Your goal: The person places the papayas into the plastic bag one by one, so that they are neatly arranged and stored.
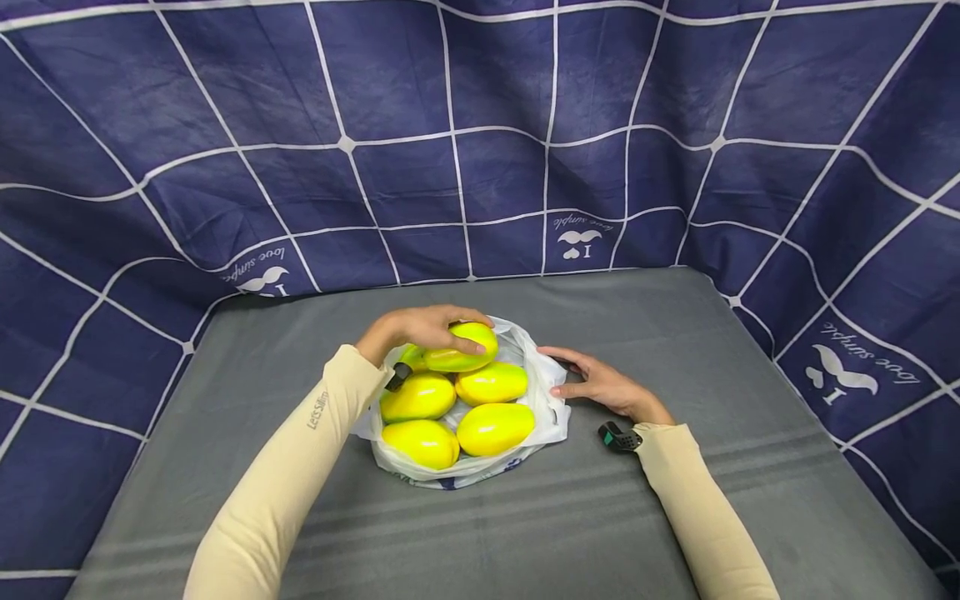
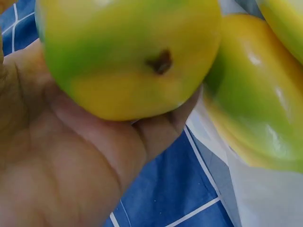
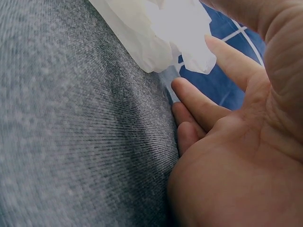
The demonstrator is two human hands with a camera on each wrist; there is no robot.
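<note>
My left hand (image 1: 431, 327) grips a yellow-green papaya (image 1: 465, 350) at the back of a white plastic bag (image 1: 551, 417), thumb and fingers spread around it. In the left wrist view this papaya (image 2: 128, 61) shows a dark brown stem scar and lies against the palm. Several more papayas (image 1: 495, 429) sit in the wide-mouthed bag. Beside the bag's right edge is my right hand (image 1: 606, 387), thumb and fingers apart and loosely extended. In the right wrist view, a fingertip comes right to the white plastic (image 3: 184, 42), with nothing in the palm.
A grey cloth-covered table (image 1: 480, 542) lies under the bag. Behind it and at both sides hangs a dark blue curtain (image 1: 502, 167) with white grid lines. A black wrist device (image 1: 619, 437) is worn at the right wrist.
</note>
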